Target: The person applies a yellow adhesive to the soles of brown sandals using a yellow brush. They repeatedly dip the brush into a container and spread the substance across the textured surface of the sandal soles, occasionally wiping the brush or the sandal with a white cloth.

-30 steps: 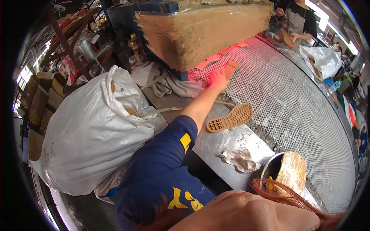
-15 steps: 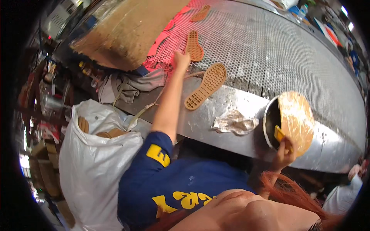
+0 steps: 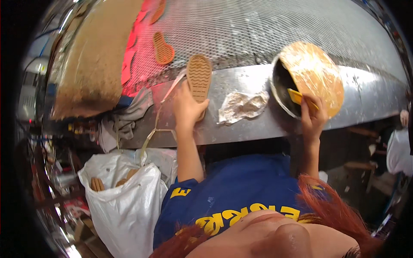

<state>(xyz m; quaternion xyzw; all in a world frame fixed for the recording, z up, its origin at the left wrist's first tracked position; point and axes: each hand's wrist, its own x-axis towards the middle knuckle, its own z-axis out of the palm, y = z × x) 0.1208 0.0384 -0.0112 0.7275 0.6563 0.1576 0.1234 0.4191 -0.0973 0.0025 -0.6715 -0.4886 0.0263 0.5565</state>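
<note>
A tan rubber shoe sole, tread side up, lies at the near edge of the mesh belt and over the metal ledge. My left hand is closed on its lower end, thumb across the tread and fingers along the left edge. To the right, my right hand grips a flat yellow handle at the mouth of a round pot; the handle's far end is over the dark inside, and its tip cannot be made out. A tan round lid wrapped in clear film covers part of the pot.
A crumpled whitish cloth sits on the metal ledge between my hands. More soles rest on the mesh belt, left, by pink-lit pieces. A brown cover stands at left; below it is a white sack holding soles.
My left hand has come back from the far sole on the belt and taken hold of the nearer one. My right hand stays at the pot with the yellow handle. The view has shifted.
</note>
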